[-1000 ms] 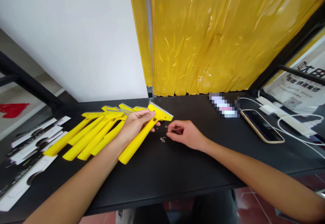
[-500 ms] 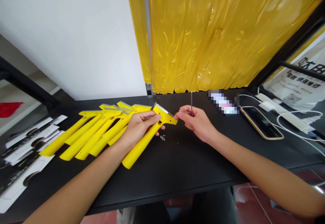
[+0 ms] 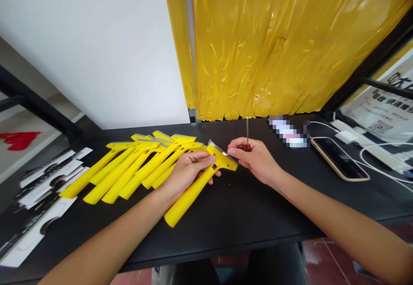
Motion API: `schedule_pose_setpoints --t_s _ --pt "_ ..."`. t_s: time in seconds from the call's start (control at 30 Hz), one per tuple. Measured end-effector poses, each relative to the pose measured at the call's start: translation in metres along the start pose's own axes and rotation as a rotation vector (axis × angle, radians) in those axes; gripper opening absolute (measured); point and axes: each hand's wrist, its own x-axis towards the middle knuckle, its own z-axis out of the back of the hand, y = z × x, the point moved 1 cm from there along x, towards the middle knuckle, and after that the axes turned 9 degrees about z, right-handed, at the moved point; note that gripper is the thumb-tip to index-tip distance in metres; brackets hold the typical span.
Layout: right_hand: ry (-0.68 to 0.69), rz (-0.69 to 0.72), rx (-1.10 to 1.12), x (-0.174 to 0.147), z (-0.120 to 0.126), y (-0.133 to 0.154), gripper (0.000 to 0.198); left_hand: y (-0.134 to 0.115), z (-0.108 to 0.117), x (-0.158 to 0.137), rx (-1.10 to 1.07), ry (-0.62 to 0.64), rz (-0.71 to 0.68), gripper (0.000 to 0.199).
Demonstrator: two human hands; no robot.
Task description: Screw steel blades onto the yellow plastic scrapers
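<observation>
My left hand is closed around the neck of a yellow scraper, thumb on its face. The scraper is tilted, its wide head up and to the right, its handle running toward me. A metal strip shows along the head's top edge. My right hand is closed on a screwdriver with its thin shaft pointing up; a bit of red handle shows at the fingers. Its thumb and forefinger are pinched together at the scraper head's right part; whether they hold something small I cannot make out.
Several yellow scrapers lie in an overlapping row on the black table. Black-and-white cardboard sleeves are at the left. A phone, white cables and a power strip lie right. Yellow plastic sheeting hangs behind.
The view has shifted slightly. The scraper head sits lower and further right in the picture, and my right fingertips have moved up along its edge. The small metal parts beside it are now hidden.
</observation>
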Motion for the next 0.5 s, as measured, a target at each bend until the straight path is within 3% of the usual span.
schedule_pose_setpoints --t_s 0.2,0.5 --pt "-0.059 0.076 -0.155 -0.0031 0.0025 -0.0001 0.027 0.0081 -0.0025 0.0026 -0.041 0.046 0.023 0.026" --pt "0.024 0.123 -0.253 -0.0040 0.0046 0.0012 0.030 0.0123 -0.0067 0.0005 -0.061 0.066 0.032 0.029"
